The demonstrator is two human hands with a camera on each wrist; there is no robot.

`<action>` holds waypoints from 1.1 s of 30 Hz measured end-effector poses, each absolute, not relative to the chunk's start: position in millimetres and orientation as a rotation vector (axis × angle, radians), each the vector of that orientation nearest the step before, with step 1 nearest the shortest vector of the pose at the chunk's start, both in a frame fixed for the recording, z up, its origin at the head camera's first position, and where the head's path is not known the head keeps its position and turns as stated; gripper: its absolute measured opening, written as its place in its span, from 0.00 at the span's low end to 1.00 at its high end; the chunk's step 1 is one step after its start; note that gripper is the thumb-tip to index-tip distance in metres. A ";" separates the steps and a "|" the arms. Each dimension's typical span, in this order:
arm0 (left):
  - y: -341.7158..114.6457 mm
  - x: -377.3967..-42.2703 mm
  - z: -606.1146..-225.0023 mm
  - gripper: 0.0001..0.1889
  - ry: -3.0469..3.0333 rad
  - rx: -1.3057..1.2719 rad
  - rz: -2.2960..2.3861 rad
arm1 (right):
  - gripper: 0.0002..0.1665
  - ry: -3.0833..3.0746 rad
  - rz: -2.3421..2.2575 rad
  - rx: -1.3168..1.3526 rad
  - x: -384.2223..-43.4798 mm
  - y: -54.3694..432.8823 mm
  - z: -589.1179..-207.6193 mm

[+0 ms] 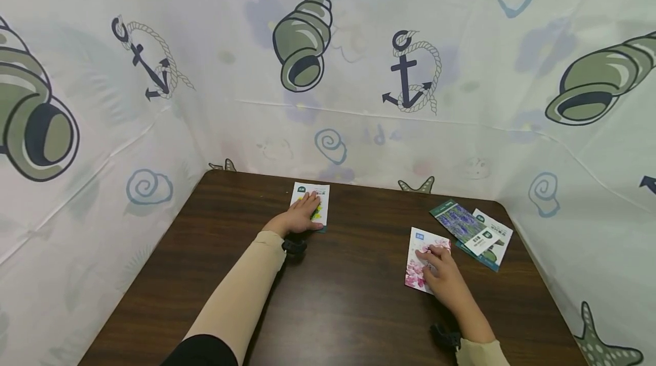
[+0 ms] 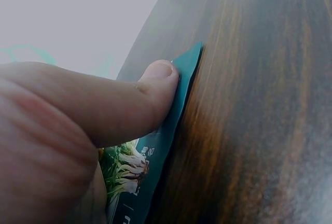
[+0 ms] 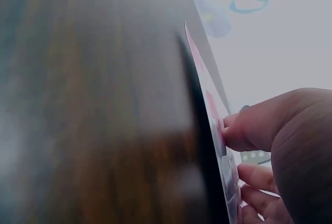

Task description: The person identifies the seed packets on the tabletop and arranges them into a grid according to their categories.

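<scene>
My left hand (image 1: pixel 299 215) lies flat on a white seed packet (image 1: pixel 322 192) near the table's back edge. In the left wrist view its thumb (image 2: pixel 155 86) presses the packet's dark green end, beside a picture of leafy stems with pale roots. Towards the right, a white seed packet with pink blossoms (image 1: pixel 414 275) sits under my right hand (image 1: pixel 448 280). The right thumb (image 3: pixel 249 130) and fingers touch this packet's upper face. A dark shadow runs along the packet's near edge in the right wrist view. Part of each packet is hidden by the hand.
Right of the blossom packet, a packet with purple flowers (image 1: pixel 458 221) overlaps a white-and-green packet (image 1: pixel 497 252). They lie close to the right edge of the brown wooden table (image 1: pixel 328 309). Printed cloth walls (image 1: pixel 359 144) stand around the back and sides.
</scene>
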State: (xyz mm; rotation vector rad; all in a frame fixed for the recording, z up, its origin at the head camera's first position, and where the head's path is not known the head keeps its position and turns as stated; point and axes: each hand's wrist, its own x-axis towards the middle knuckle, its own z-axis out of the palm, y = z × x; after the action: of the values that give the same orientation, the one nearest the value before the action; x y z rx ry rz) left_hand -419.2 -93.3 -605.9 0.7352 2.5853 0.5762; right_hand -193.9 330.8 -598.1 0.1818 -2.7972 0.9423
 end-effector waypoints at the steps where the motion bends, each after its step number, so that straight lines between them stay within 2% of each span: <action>1: -93.4 -419.1 -606.2 0.53 2.583 0.736 0.578 | 0.25 -2.795 0.945 0.185 -195.8 330.1 -598.7; 15: -93.7 -418.9 -602.2 0.54 2.581 0.753 0.566 | 0.24 -2.750 0.967 0.255 -226.9 314.2 -597.2; 33: -94.8 -410.1 -596.0 0.53 2.569 0.756 0.623 | 0.25 -2.789 1.042 0.188 -256.7 293.0 -601.9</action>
State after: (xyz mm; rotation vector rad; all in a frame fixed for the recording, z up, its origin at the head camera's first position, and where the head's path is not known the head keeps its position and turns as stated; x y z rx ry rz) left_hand -410.1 -94.8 -596.0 0.7557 2.5687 0.6233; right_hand -256.7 293.0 -601.9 0.1885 -2.7892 1.0424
